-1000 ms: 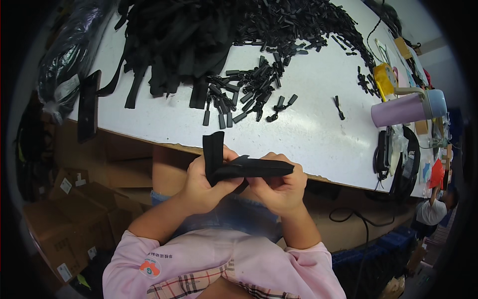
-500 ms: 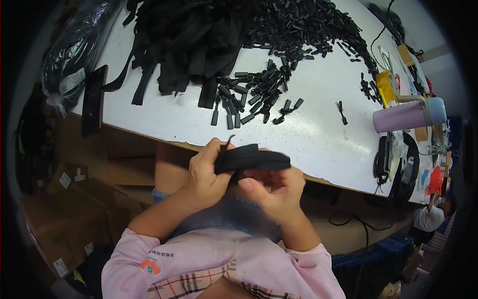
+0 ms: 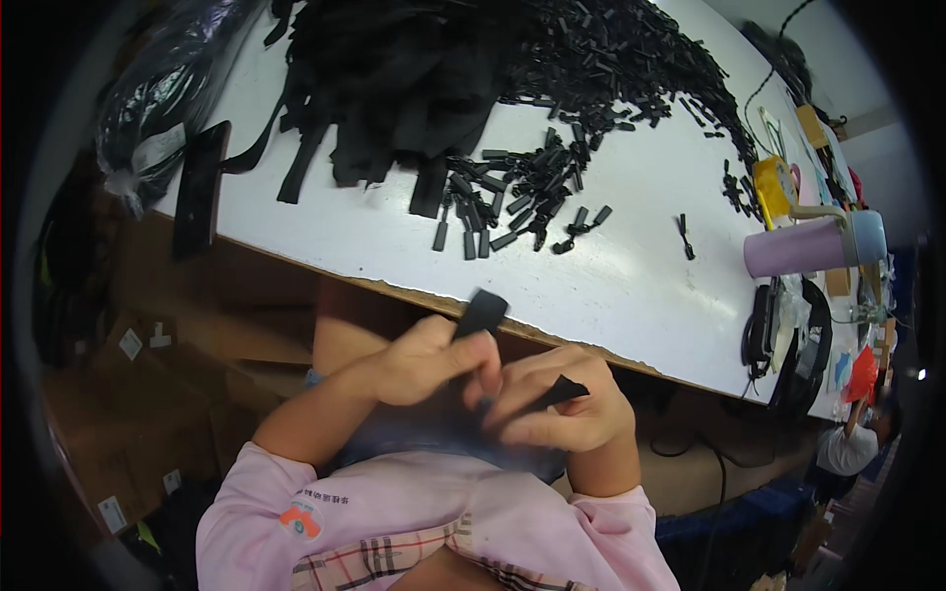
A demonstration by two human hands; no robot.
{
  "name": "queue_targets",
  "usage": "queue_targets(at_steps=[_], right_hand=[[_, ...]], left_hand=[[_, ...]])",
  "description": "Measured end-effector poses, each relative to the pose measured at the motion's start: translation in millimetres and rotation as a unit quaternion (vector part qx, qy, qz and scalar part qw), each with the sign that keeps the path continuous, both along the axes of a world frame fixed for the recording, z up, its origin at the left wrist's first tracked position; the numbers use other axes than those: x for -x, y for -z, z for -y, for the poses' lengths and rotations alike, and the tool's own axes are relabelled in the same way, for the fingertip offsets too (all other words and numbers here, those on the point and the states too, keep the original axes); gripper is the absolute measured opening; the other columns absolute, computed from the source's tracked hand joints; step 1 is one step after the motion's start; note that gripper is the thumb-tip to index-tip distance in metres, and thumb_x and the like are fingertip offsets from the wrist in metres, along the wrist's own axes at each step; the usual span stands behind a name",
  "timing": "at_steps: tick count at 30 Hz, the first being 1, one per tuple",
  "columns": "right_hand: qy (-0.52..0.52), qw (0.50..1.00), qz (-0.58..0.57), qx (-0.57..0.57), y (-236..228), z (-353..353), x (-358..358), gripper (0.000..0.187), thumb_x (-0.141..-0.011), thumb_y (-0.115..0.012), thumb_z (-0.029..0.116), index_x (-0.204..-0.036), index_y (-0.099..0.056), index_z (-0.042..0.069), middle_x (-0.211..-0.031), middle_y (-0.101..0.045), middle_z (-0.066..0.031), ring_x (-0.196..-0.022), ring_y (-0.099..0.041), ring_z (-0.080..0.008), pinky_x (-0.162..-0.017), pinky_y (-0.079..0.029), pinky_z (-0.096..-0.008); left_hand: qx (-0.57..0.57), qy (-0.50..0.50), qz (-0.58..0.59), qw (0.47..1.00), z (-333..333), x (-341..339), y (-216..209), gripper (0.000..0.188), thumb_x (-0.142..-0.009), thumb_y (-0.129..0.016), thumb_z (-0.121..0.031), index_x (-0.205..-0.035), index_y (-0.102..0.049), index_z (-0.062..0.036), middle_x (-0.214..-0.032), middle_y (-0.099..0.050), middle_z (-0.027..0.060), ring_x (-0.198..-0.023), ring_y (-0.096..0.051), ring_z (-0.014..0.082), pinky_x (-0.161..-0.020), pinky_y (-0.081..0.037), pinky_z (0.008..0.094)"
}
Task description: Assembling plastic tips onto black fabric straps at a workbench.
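My left hand (image 3: 426,362) pinches a black fabric strip (image 3: 484,312), its flat end standing up past the thumb near the table edge. In my right hand (image 3: 581,409), a pointed black strip end (image 3: 565,391) shows between thumb and fingers. The fingertips of both hands meet over my lap and are smeared by motion. Whether the two ends belong to one strip cannot be told. Beyond the hands, a small heap of black zipper sliders with pull tabs (image 3: 537,187) lies on the white table (image 3: 365,231). One zipper slider (image 3: 686,236) lies apart, farther right.
A large pile of black fabric strips (image 3: 394,89) covers the far left, beside more sliders (image 3: 631,59). A dark flat slab (image 3: 202,187) and plastic bag (image 3: 158,89) sit left. Right are a purple bottle (image 3: 798,249) and yellow tape roll (image 3: 774,187). Cardboard boxes (image 3: 128,414) stand below left.
The folded black strip, broad between my hands before, now shows only as short ends at each hand. My right hand moved down and right. The table view shifted slightly.
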State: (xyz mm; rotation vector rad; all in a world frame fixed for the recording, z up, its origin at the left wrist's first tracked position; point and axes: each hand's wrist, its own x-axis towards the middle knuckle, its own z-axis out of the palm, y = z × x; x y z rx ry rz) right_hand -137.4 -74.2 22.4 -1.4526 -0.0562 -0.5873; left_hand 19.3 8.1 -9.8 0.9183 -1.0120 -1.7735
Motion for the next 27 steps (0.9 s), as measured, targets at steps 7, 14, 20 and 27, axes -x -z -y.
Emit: queue_targets(at_steps=[7,14,20,27], right_hand=[[0.129,0.964,-0.232,-0.009,-6.1,-6.9,-6.6,0.012,-0.067,-0.061,-0.002,-0.078,-0.056,-0.005,-0.063,-0.054,-0.0050,-0.054,-0.051,-0.0086,-0.047,-0.038,-0.0198],[0.238,0.847,-0.187,0.437,-22.4,37.8,-45.8,0.034,-0.064,-0.060,0.004,-0.097,-0.054,0.003,-0.078,-0.055,-0.0058,-0.066,-0.049,-0.0172,-0.056,-0.041,-0.0267],[0.172,0.646,-0.140,0.730,-18.4,46.9,-132.6,0.048,-0.068,-0.052,0.010,-0.116,-0.043,0.011,-0.116,-0.045,-0.0053,-0.079,-0.047,-0.0177,-0.065,-0.038,-0.0264],[0.149,0.512,-0.206,0.821,1.4,66.3,-197.5,0.045,-0.071,-0.051,0.013,-0.115,-0.044,0.009,-0.100,-0.051,-0.0037,-0.078,-0.050,-0.0148,-0.064,-0.038,-0.0235]], left_hand=[[0.003,0.092,-0.156,0.983,-9.0,5.3,4.2,0.037,-0.088,-0.039,-0.033,-0.077,-0.053,-0.0003,-0.057,-0.048,0.0024,-0.043,-0.043,0.0081,-0.045,-0.042,0.0236],[0.054,-0.336,-0.104,0.934,-11.2,-23.7,8.8,0.035,-0.088,-0.036,-0.029,-0.066,-0.043,-0.0026,-0.048,-0.037,0.0039,-0.037,-0.034,0.0110,-0.040,-0.039,0.0248],[0.080,-0.542,0.144,0.824,-12.1,-84.8,-10.5,0.032,-0.087,-0.039,-0.026,-0.083,-0.053,0.0024,-0.050,-0.038,0.0002,-0.037,-0.033,0.0042,-0.040,-0.041,0.0204],[-0.017,-0.451,0.273,0.849,10.3,-132.7,-12.6,0.033,-0.084,-0.044,-0.020,-0.107,-0.049,0.0031,-0.088,-0.052,0.0088,-0.055,-0.049,0.0086,-0.038,-0.044,0.0214]])
